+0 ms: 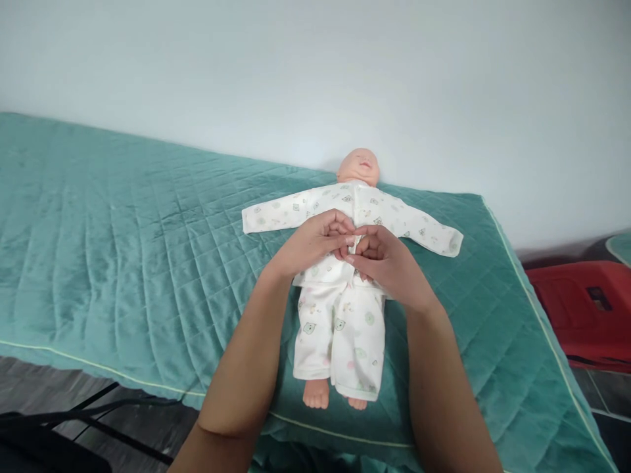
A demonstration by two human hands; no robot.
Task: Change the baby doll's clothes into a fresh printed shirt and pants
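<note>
A baby doll (pixel 359 165) lies on its back on a green quilted cover (pixel 148 263), with its head near the wall (pixel 276 79). Its body is inside a white baby shirt (pixel 323 198). Its legs are in white pants (pixel 315 322), with bare feet (pixel 315 394) poking out. The left hand (pixel 328 240) and right hand (pixel 384 256) are close together, fingertips pinching the shirt's front. Off to the right is a red plastic thing (pixel 572 309).
</note>
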